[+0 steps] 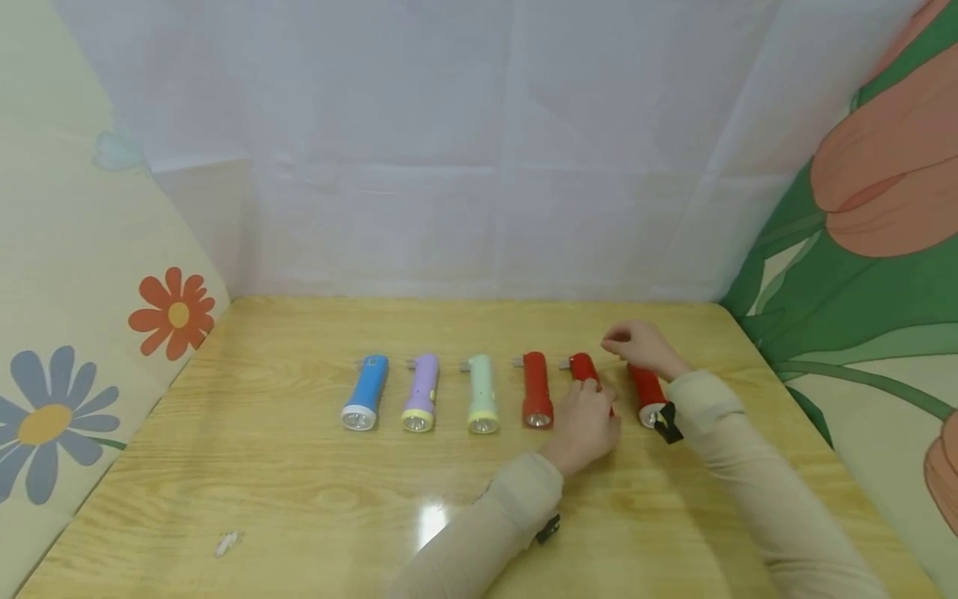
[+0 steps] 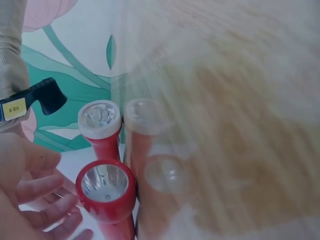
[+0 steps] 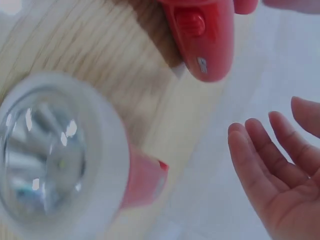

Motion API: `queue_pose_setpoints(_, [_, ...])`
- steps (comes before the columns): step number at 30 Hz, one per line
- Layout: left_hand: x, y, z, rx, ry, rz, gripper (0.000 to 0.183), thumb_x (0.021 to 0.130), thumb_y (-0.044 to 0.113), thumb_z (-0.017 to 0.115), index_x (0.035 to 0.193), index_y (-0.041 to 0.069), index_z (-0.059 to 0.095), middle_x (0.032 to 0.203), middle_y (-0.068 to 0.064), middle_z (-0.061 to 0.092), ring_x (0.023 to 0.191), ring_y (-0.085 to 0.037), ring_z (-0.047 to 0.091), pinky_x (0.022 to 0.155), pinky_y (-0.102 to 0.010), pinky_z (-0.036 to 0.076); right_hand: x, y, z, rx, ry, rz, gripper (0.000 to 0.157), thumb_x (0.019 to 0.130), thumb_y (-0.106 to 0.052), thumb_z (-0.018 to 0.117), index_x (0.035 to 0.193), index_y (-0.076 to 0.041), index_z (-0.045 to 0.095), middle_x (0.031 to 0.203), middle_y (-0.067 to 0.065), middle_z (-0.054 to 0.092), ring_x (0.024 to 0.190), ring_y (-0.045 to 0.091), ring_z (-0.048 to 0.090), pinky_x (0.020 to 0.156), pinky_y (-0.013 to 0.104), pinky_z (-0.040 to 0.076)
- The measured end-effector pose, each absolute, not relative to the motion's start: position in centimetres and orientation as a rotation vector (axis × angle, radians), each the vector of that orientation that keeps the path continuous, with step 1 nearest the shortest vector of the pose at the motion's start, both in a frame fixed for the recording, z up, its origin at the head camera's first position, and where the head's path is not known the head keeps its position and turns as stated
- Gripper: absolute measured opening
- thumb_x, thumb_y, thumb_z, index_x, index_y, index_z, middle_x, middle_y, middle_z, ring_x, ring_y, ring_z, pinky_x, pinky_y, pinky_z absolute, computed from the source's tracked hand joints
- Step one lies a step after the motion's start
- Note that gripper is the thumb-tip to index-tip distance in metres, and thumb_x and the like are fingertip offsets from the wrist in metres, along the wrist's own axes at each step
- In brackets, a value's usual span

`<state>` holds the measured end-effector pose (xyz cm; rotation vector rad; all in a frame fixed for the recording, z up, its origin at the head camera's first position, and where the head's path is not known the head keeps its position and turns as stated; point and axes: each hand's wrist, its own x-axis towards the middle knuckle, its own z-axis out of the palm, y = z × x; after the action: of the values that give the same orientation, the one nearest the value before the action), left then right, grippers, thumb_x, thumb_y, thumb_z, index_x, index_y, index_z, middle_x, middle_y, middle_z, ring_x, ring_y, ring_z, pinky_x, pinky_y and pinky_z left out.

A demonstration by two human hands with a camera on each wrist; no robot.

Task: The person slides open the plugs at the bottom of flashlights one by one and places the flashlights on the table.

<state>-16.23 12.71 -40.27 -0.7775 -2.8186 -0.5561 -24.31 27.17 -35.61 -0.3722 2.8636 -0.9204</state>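
Observation:
My left hand (image 1: pixel 587 424) is over a red flashlight (image 1: pixel 582 366), the second from the right in a row. In the left wrist view, the fingers (image 2: pixel 50 215) lie loosely beside this flashlight's red-rimmed lens (image 2: pixel 107 192), not wrapped round it. Farthest right lies a red flashlight (image 1: pixel 645 384) with a white-rimmed lens (image 3: pixel 47 155). Just past its far end hovers my right hand (image 1: pixel 645 345); in the right wrist view, the right hand (image 3: pixel 285 175) has relaxed fingers, nothing held. To the left rests another red flashlight (image 1: pixel 536 391).
Further left along the row lie a mint-green flashlight (image 1: pixel 482 393), a purple flashlight (image 1: pixel 423 391) and a blue flashlight (image 1: pixel 367 389), lenses towards me. A small whitish scrap (image 1: pixel 227 543) is on the wooden table (image 1: pixel 299 499). White cloth (image 1: pixel 449 166) hangs behind.

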Motion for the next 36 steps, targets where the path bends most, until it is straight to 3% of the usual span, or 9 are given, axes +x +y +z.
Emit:
queue_pose_setpoints(7, [-16.1,13.4,-39.7,-0.895,-2.733,-0.804,0.023,0.082,0.019,0.062,0.102,0.01,0.066,0.1,0.001,0.062,0.09,-0.012,0.056,0.076,-0.019,0.044,-24.1,28.6,-35.0,-0.316,2.871,-0.947,0.024,0.088,-0.01,0.056,0.1,0.01,0.06,0.087,0.02,0.062,0.067,0.032,0.058,0.054,0.029,0.048])
queue_pose_setpoints(12, [-15.9,14.5,-40.1,-0.918,-2.671,-1.228,0.003,0.078,0.009,0.062,0.079,0.007,0.064,0.075,0.002,0.057,0.065,-0.005,0.051,0.055,-0.011,0.038,-24.0,29.8,-34.8,-0.261,2.869,-0.957,0.026,0.089,-0.013,0.056,0.101,0.01,0.06,0.091,0.021,0.062,0.069,0.032,0.059,0.058,0.029,0.048])
queue_pose_setpoints(18, [-15.6,15.8,-40.4,-0.783,-2.726,-1.325,0.007,0.073,0.007,0.065,0.072,0.008,0.058,0.062,0.008,0.044,0.054,-0.003,0.041,0.046,-0.012,0.032,-23.8,31.1,-34.9,-0.207,2.843,-0.998,0.03,0.09,-0.015,0.055,0.103,0.012,0.058,0.098,0.026,0.061,0.079,0.035,0.059,0.069,0.041,0.052])
queue_pose_setpoints(26, [-15.9,17.3,-40.4,-0.695,-2.861,-1.239,0.03,0.072,0.01,0.069,0.1,0.008,0.057,0.084,0.001,0.052,0.075,-0.009,0.049,0.06,-0.018,0.04,-24.0,31.9,-35.3,-0.1,2.806,-1.026,0.033,0.089,-0.015,0.056,0.104,0.015,0.056,0.095,0.025,0.061,0.079,0.034,0.058,0.068,0.042,0.052])
queue_pose_setpoints(36, [-16.0,18.4,-40.7,-0.742,-2.882,-1.091,0.031,0.073,0.01,0.068,0.102,0.017,0.06,0.086,0.002,0.054,0.079,-0.011,0.049,0.061,-0.018,0.039,-25.0,32.8,-36.4,0.009,2.727,-0.992,0.037,0.089,-0.018,0.055,0.107,0.014,0.054,0.096,0.023,0.057,0.08,0.032,0.057,0.066,0.039,0.053])
